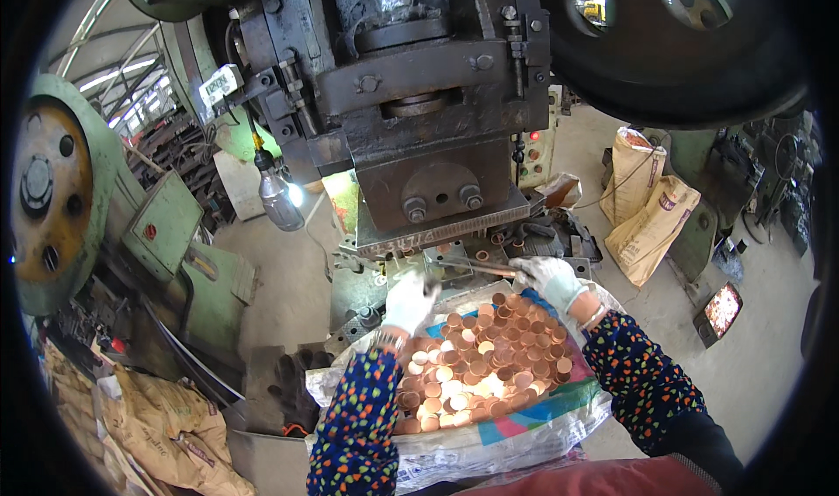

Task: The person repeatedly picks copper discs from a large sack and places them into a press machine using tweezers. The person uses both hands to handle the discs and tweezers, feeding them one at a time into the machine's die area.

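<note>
My right hand (554, 281), in a white glove, is closed around the end of a thin metal rod (491, 269). The rod reaches leftward under the press, in front of the die area. My left hand (409, 304), also gloved in white, has its fingers curled in at the press's front edge; a small dark thing shows at its fingertips, too unclear to name. Between and below my forearms lies a heap of round copper discs (489, 360) on a white, blue and green plastic sack (524, 439). Above both hands hangs the dark press ram (437, 186).
A lit work lamp (280, 201) hangs left of the ram. Paper sacks (651, 225) stand on the floor at the right, with more crumpled sacks (166, 426) at lower left. A green machine with a large wheel (52, 190) stands far left. Dark gloves (533, 235) lie behind my right hand.
</note>
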The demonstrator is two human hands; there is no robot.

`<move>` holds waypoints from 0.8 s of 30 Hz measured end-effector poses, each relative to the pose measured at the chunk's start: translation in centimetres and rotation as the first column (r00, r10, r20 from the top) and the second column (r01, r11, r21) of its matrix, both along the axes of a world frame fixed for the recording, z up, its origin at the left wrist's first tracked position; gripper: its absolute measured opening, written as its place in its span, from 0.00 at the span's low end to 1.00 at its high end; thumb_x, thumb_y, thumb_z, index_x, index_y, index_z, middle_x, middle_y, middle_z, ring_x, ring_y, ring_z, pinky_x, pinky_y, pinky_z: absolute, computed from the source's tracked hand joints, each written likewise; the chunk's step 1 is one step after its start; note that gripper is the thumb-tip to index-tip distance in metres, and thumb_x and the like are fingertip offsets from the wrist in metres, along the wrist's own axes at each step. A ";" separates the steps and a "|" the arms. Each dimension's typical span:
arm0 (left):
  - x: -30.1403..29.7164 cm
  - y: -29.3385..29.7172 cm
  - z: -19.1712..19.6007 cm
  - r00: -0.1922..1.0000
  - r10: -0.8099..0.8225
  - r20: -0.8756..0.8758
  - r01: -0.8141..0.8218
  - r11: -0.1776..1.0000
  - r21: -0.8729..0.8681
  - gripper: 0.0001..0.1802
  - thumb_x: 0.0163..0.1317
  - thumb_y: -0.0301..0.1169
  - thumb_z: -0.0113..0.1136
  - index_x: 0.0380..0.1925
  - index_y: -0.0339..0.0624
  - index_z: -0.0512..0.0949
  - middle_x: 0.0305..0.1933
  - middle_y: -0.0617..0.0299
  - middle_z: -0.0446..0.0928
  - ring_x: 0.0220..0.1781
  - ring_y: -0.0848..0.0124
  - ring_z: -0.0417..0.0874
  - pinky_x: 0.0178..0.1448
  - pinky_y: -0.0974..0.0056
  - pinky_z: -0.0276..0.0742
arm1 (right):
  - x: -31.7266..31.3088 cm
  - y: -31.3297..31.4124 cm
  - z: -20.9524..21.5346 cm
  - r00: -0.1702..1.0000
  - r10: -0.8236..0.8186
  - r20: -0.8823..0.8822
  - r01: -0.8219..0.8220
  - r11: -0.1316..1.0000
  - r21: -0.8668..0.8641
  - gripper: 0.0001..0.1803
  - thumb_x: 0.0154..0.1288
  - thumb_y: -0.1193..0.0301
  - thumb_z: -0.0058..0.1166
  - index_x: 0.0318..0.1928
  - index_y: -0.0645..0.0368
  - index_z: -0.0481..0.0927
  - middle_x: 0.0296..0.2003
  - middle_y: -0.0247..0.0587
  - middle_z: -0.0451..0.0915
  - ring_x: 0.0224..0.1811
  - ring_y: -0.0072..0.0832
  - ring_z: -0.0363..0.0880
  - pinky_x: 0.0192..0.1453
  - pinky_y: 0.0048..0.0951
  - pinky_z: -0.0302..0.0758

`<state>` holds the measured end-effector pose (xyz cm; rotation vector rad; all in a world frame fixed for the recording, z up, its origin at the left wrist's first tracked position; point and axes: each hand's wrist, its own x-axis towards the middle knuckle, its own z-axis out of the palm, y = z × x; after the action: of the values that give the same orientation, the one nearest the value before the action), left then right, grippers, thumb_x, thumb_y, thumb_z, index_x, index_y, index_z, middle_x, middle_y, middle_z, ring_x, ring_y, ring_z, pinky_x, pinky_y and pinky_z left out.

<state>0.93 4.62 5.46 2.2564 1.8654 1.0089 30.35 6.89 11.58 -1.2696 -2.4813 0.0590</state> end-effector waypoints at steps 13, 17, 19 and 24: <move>-1.5 -11.4 -5.4 0.965 -0.243 -0.095 0.178 0.879 -0.442 0.25 0.59 0.53 0.54 0.56 0.63 0.73 0.58 0.59 0.73 0.60 0.61 0.73 0.62 0.60 0.68 | 0.6 -11.1 -6.8 0.965 0.135 -0.226 -0.207 0.920 -0.332 0.23 0.69 0.53 0.44 0.59 0.46 0.73 0.47 0.44 0.80 0.46 0.40 0.80 0.50 0.36 0.74; -2.0 -10.7 -6.5 0.972 -0.209 -0.104 0.138 0.872 -0.470 0.25 0.57 0.53 0.55 0.54 0.61 0.75 0.56 0.60 0.75 0.59 0.63 0.74 0.61 0.61 0.69 | 1.3 -11.3 -7.2 0.963 0.123 -0.238 -0.203 0.915 -0.348 0.22 0.68 0.55 0.47 0.60 0.46 0.73 0.46 0.44 0.81 0.44 0.38 0.81 0.49 0.34 0.75; -2.1 -10.9 -6.4 0.976 -0.213 -0.045 0.168 0.868 -0.468 0.26 0.56 0.54 0.57 0.53 0.59 0.76 0.55 0.62 0.76 0.58 0.64 0.75 0.61 0.62 0.69 | 1.5 -12.1 -6.7 0.943 0.087 -0.322 -0.195 0.927 -0.320 0.22 0.68 0.55 0.47 0.60 0.46 0.73 0.44 0.46 0.81 0.41 0.37 0.82 0.46 0.34 0.76; -1.0 -12.5 -4.5 0.978 -0.207 0.012 0.196 0.904 -0.380 0.25 0.55 0.54 0.59 0.50 0.57 0.79 0.47 0.65 0.81 0.50 0.66 0.80 0.55 0.64 0.74 | 1.0 -14.8 -5.3 0.877 0.045 -0.479 -0.160 0.966 -0.203 0.23 0.67 0.54 0.50 0.58 0.48 0.75 0.34 0.43 0.83 0.32 0.29 0.82 0.39 0.29 0.77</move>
<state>-0.11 -7.86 0.92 2.1761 1.6191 0.5312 31.36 -7.94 6.30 -1.0486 -2.1506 0.6340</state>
